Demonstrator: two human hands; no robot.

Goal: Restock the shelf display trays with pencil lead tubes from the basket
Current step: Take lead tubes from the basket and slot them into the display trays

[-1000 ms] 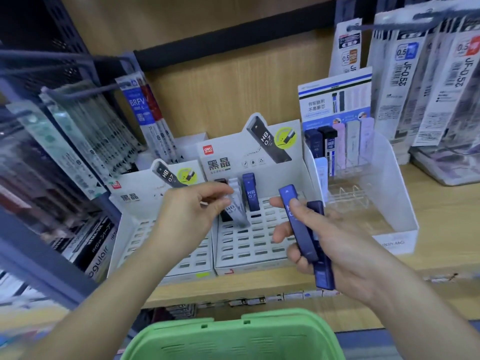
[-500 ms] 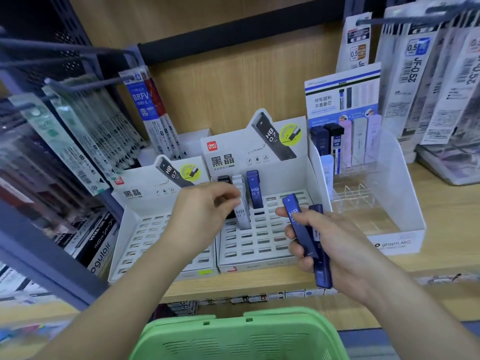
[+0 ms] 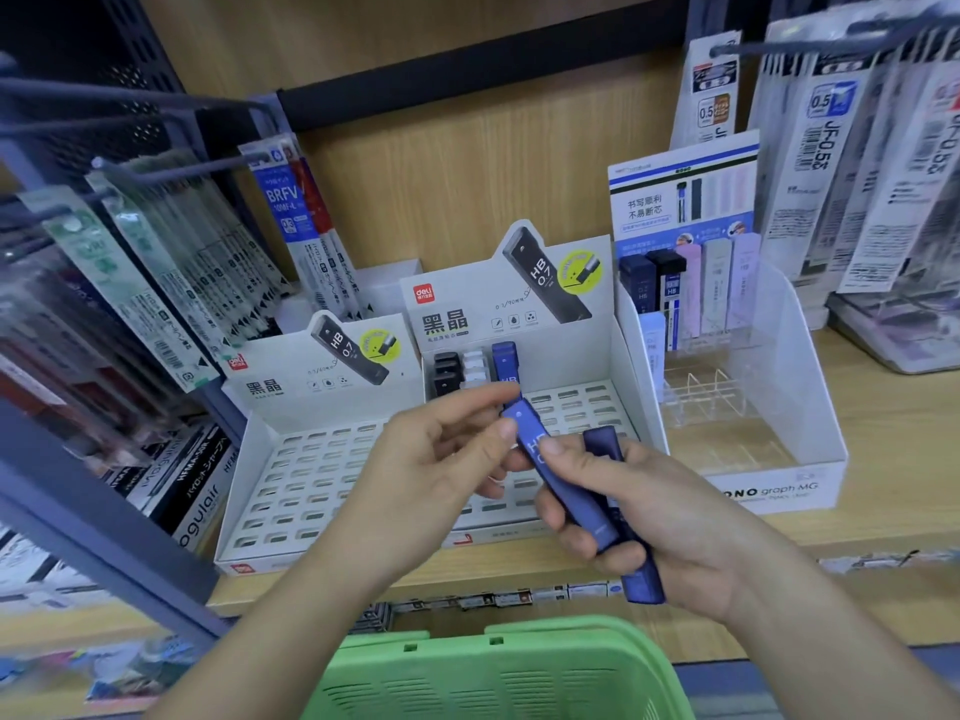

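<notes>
Left hand back from the tray, taking the next tube

The left hand [image 3: 441,459] has come away from the tray [image 3: 582,402], where it was seating a pale tube half a second ago, and now pinches the top end of the front tube [image 3: 561,475]; the right hand [image 3: 665,517] grips that tube and a second tube [image 3: 639,574] behind it, in front of the tray and above the basket [image 3: 498,672]; so one slot looks filled, and the blue pair probably goes next, beside the blue tube [image 3: 504,361] standing in the back row.
</notes>
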